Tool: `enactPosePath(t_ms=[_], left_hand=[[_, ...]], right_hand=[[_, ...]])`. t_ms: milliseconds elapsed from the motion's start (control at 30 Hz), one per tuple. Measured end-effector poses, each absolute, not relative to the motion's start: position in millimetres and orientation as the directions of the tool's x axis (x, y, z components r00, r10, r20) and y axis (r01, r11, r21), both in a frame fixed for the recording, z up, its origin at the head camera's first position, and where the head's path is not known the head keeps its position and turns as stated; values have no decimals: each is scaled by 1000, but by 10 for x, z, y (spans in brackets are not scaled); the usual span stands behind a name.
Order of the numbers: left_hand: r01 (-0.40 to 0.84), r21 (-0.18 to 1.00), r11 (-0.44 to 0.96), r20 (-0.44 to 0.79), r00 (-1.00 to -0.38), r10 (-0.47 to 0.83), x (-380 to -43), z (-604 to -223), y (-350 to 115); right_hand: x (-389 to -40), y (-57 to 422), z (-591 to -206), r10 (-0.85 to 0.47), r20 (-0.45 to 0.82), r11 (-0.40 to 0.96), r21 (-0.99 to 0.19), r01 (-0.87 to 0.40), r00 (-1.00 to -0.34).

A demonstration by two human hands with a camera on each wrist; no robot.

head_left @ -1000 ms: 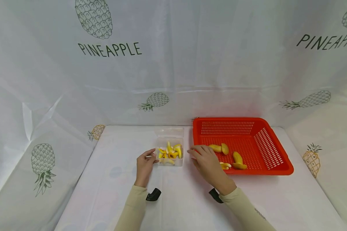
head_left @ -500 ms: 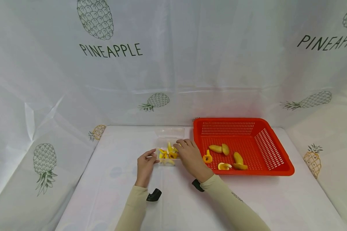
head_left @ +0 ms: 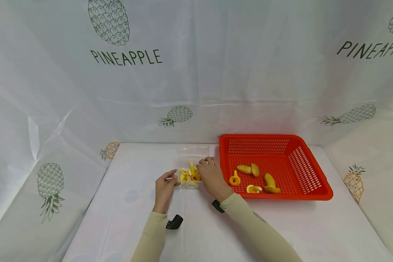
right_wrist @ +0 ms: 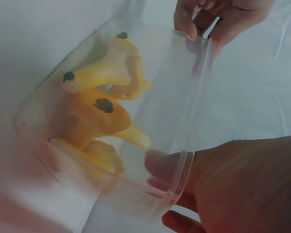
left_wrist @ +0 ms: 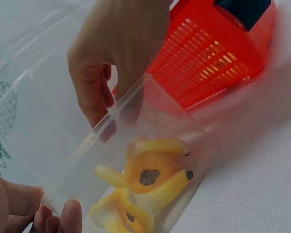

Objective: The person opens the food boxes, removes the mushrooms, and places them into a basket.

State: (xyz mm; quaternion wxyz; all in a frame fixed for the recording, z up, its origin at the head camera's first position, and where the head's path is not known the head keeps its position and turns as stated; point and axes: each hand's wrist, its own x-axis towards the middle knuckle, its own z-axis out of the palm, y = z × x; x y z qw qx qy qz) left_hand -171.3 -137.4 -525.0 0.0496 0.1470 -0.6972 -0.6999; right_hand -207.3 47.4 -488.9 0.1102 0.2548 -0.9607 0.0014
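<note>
My left hand (head_left: 165, 189) pinches the left rim of a clear plastic box (head_left: 189, 185) between thumb and fingers. At the box's right side is my right hand (head_left: 212, 179), its thumb (right_wrist: 162, 165) inside the wall and other fingers outside it, gripping the rim. Several yellow mushrooms (left_wrist: 153, 170) with dark patches lie jumbled in the box, some hidden by the right hand in the head view. The box's clear lid (head_left: 192, 150) lies folded back behind it.
To the right stands a red perforated basket (head_left: 309, 171) holding several mushrooms, among them an orange-yellow one (head_left: 234, 179) and a brownish one (head_left: 271, 183). White pineapple-print sheeting (head_left: 242, 80) rises behind the white table (head_left: 127, 214).
My right hand has moved left from the basket's near left edge to the right side of the box, uncovering mushrooms in the basket. My left hand has stayed at the box.
</note>
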Motion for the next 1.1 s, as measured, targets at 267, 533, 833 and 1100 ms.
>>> enactPosePath(t_ms=[267,533,833,1100], left_hand=[[-131,991,-22,-132,-952,-276,-1684,-5216,-1359],[-122,992,-21,-124,-955,-271,-1693,-5220,-1372],[-119,993,-15,-118,-954,-276,-1685,-5223,-1366],[-133,991,-7,-129,-948,-290,-1694,-5234,-1356]], right_hand=[[-2103,433,-4869,-486,145,874,84,-478,-862],[-2140,410,-4837,-489,121,872,68,-484,-864],[-2184,397,-4789,-512,85,858,100,-504,-855],[-2213,365,-4793,-502,101,863,122,-490,-859]])
